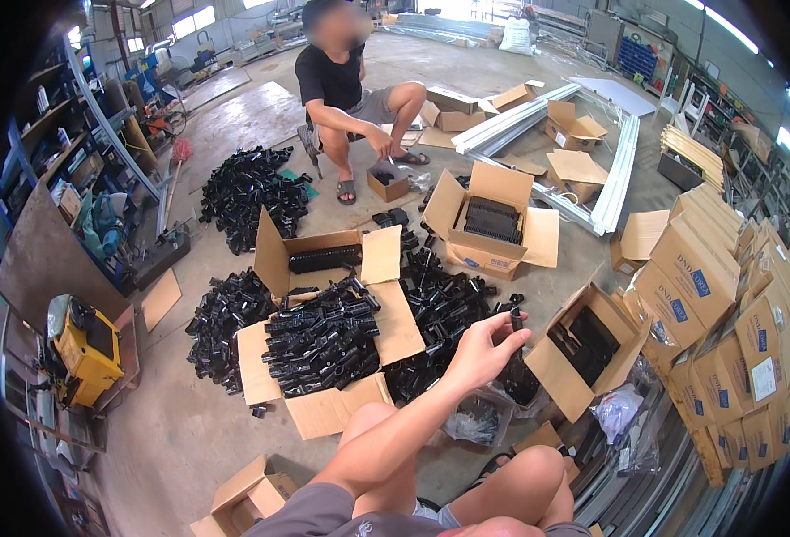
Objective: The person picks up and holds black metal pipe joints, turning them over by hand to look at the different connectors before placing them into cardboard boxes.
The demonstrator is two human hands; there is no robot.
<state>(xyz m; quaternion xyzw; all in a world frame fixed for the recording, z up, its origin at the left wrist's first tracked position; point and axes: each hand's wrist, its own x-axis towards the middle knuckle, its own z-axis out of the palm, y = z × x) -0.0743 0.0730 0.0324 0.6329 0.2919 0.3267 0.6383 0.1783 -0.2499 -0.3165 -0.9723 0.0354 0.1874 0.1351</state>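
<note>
My left hand (487, 352) reaches out in front of me, thumb and fingers pinched on a small black part (516, 313) that sticks up from the fingertips. Its exact kind is too small to make out. Just right of the hand, a tilted open carton (565, 387) holds black parts (585, 345) in rows. Below and left of the hand spreads a loose heap of similar black parts (435, 309). More black pieces (323, 336) lie piled in an open carton (260, 362) before my knees. My right hand is not in view.
Across from me a person (332, 89) sits low, one hand over a small box (388, 183). Another open carton (489, 255) holds packed black parts. Further heaps (256, 197) lie on the floor. Stacked cartons (690, 277) stand at right, a yellow machine (86, 349) at left.
</note>
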